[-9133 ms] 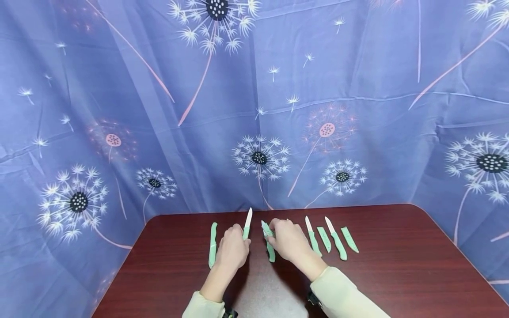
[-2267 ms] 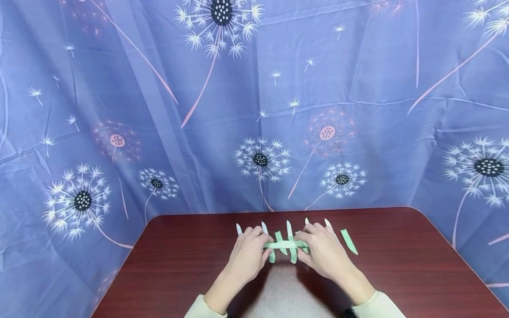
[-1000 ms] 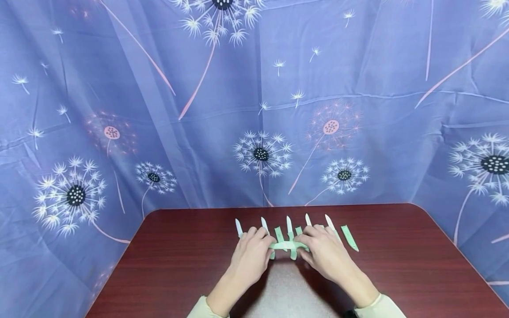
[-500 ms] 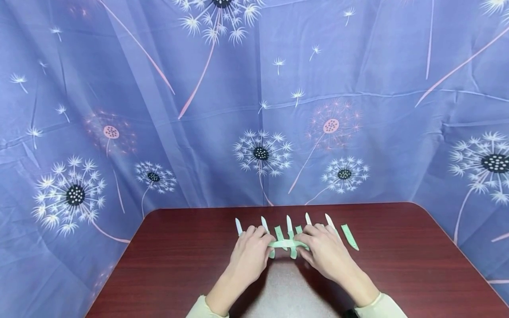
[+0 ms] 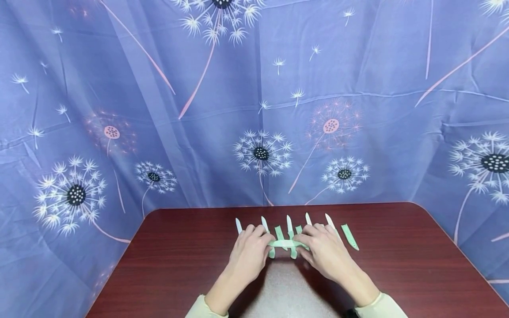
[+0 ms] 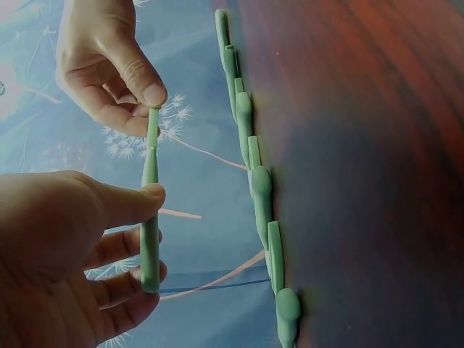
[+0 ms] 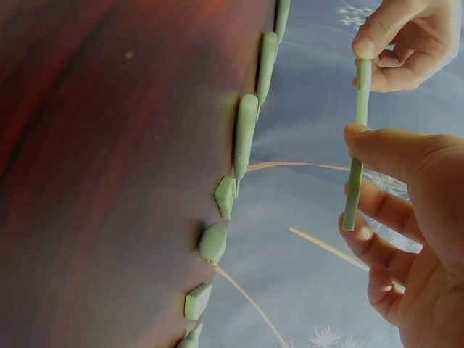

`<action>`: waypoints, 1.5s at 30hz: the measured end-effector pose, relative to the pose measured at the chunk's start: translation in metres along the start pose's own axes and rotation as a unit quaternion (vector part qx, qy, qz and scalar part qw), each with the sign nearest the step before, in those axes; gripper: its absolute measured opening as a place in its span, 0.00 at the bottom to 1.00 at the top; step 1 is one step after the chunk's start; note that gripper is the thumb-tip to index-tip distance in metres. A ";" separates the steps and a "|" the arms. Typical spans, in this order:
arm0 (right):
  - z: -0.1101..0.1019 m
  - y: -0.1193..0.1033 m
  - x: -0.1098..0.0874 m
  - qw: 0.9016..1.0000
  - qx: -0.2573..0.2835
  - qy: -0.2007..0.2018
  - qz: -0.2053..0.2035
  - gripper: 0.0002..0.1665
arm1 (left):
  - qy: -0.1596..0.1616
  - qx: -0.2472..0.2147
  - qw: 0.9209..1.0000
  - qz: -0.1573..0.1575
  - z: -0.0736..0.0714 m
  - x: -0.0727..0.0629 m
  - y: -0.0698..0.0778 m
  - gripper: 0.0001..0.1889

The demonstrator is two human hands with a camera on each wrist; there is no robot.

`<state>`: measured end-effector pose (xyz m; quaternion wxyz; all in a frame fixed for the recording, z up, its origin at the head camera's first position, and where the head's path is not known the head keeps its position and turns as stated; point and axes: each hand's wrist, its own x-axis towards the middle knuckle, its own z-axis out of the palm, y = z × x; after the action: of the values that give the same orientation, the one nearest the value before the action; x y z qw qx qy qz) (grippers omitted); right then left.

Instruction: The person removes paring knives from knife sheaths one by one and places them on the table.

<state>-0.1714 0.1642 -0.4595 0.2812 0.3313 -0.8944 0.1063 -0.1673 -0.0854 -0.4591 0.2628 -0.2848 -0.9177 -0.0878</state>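
A paring knife in its mint-green sheath [image 5: 283, 244] is held sideways between both hands, above the table in the wrist views. My left hand [image 5: 250, 254] grips the thicker handle [image 6: 149, 239], thumb on one side and fingers on the other. At the opposite end, my right hand [image 5: 324, 251] pinches the flat sheath [image 7: 355, 181]. Behind the hands lies a row of bare paring knives with white blades, among them a leftmost blade [image 5: 238, 225] and a middle knife [image 5: 289, 224]. Their handles are partly hidden by the hands and the held knife.
Loose green sheaths lie between the knives, one near the middle [image 5: 279, 233] and one at the right end of the row [image 5: 350, 237]. The dark red wooden table [image 5: 417, 265] ends at a blue dandelion-print cloth [image 5: 207, 145].
Earlier, my left hand held a bare knife and a sheathed knife lay at the left. Now both hands hold a sheathed knife crosswise. Over the last second they have hardly moved.
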 end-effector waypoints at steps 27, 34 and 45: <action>-0.002 0.001 0.000 1.000 0.005 0.021 -0.008 0.21 | 0.013 0.004 1.000 -0.001 -0.003 0.000 -0.003 0.12; -0.005 0.000 0.001 1.000 0.002 0.018 0.000 0.21 | 0.015 0.003 1.000 -0.003 -0.004 -0.001 -0.003 0.12; -0.005 0.001 0.001 1.000 0.002 0.018 -0.004 0.21 | 0.019 0.000 1.000 0.001 -0.006 0.000 -0.003 0.12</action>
<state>-0.1705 0.1664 -0.4548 0.2974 0.3334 -0.8875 0.1126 -0.1666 -0.0899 -0.4542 0.2802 -0.2843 -0.9122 -0.0928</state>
